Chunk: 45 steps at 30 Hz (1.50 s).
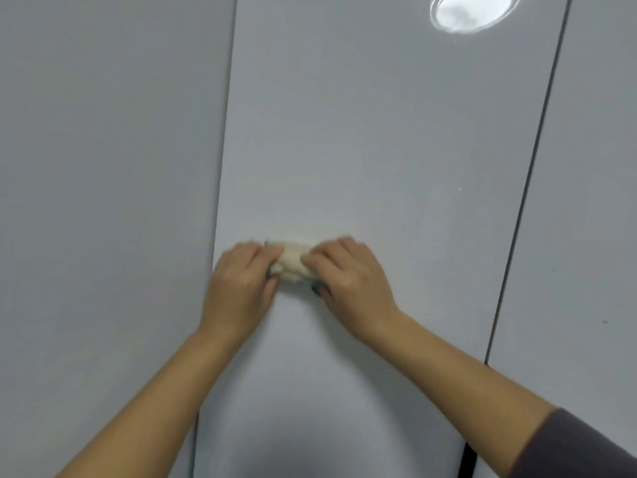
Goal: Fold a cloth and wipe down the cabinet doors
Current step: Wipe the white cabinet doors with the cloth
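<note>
Cream cloth (293, 262) lies horizontally across the door (379, 132).

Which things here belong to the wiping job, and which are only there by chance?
Belongs to the job: folded cloth, held by left hand and right hand; middle cabinet door; left door; right door.
Just there: lamp reflection; grey sleeve.

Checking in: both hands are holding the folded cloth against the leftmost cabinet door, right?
Not quite. The left hand and right hand do hold the folded cloth, but against the middle door, just right of its seam with the left door. The head view shows this.
</note>
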Motion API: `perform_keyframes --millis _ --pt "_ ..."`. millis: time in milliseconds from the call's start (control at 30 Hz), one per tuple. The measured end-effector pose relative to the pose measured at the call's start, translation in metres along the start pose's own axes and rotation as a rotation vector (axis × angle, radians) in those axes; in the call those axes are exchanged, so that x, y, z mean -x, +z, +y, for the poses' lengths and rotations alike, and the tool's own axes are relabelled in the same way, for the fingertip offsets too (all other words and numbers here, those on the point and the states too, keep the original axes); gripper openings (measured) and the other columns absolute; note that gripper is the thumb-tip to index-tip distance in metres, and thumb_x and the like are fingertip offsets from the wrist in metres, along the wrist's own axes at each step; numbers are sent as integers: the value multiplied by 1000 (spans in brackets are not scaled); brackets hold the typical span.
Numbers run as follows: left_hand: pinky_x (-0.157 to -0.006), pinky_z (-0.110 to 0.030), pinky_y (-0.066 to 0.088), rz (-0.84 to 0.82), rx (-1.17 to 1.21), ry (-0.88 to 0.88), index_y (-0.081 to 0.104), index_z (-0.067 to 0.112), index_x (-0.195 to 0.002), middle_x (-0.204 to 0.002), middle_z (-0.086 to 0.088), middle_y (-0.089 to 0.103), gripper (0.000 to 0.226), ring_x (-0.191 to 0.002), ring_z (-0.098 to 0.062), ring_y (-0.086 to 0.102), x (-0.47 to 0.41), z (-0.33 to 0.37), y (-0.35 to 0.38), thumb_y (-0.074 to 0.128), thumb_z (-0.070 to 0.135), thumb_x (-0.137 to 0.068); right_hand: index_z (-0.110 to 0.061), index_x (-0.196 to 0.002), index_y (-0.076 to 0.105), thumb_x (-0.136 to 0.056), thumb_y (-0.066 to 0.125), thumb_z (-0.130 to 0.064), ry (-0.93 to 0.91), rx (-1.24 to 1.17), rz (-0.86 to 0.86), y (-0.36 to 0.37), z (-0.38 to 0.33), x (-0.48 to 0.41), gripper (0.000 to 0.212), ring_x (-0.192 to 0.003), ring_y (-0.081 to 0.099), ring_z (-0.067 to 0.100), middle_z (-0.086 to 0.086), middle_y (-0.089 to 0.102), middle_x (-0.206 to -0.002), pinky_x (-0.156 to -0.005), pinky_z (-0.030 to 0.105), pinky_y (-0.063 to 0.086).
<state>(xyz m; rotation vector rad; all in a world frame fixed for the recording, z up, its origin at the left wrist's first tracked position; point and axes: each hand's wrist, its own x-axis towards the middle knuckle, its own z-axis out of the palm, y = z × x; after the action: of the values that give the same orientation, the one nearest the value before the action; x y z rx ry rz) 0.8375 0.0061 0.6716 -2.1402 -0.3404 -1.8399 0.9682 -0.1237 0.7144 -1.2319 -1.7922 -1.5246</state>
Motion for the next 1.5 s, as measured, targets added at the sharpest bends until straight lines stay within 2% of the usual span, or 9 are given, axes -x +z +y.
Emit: perform_keyframes --millis 167,333,500,700,900,1100,1267,1367,1500 --pt "-74 -35 30 73 -344 -24 62 12 -111 -81 -9 61 36 -74 -32 57 -106 -25 -20 57 6 -75 -5 -80 68 -58 64 1 113 64 149 12 26 -96 22 -68 54 30 9 62 -77 -54 35 39" --pt "-70 -33 22 46 -622 -44 65 12 -84 -70 -7 63 19 -71 -29 55 -137 -30 -24 56 0 -72 -4 -75 65 -54 66 8 136 35 250 30 28 -125 25 -65 51 29 9 60 -72 -52 38 42" --pt "-65 -36 35 37 -536 -90 62 2 -93 -82 -14 65 20 -74 -32 56 -101 -27 -17 52 -6 -77 -6 -71 63 -58 66 9 98 30 241 40 12 -106 20 -65 49 27 8 57 -68 -55 37 35" --pt "-65 -40 51 -71 -414 -195 57 -12 -117 -102 -24 66 53 -77 -37 60 -23 -20 -15 65 -17 -64 -9 -73 65 -70 61 5 36 -20 169 61 -22 -56 15 -66 45 25 7 57 -69 -56 35 32" --pt "-64 -39 57 -225 -358 -278 61 -10 -113 -107 -22 66 61 -82 -36 64 58 -18 -18 77 -15 -54 -13 -75 65 -78 58 4 -27 -75 29 81 -63 3 18 -68 40 20 3 55 -69 -57 32 31" --pt "-50 -31 50 -380 -279 -362 66 1 -97 -89 -12 63 50 -71 -28 61 93 -8 -29 82 -9 -50 -13 -74 63 -76 51 1 -109 -81 -122 82 -83 36 19 -69 36 18 2 53 -69 -58 29 24" --pt "-49 -33 44 -251 -230 -282 64 2 -95 -90 -14 61 34 -72 -31 58 32 -7 -36 75 -6 -64 -11 -73 62 -70 66 -4 4 -53 -54 55 -49 -5 9 -71 40 25 7 54 -71 -58 35 27" --pt "-48 -32 42 -143 -244 -175 65 4 -103 -102 -13 64 35 -79 -31 58 -28 -10 -34 71 -4 -69 -8 -77 64 -59 70 -1 77 25 6 31 -15 -46 20 -67 47 28 9 57 -73 -56 35 30" --pt "-48 -32 41 -99 -218 -144 66 7 -108 -101 -7 66 39 -76 -28 55 -21 -15 -25 70 -4 -71 -9 -78 65 -68 68 2 32 48 9 31 -15 -40 15 -67 47 26 7 57 -73 -56 35 33"
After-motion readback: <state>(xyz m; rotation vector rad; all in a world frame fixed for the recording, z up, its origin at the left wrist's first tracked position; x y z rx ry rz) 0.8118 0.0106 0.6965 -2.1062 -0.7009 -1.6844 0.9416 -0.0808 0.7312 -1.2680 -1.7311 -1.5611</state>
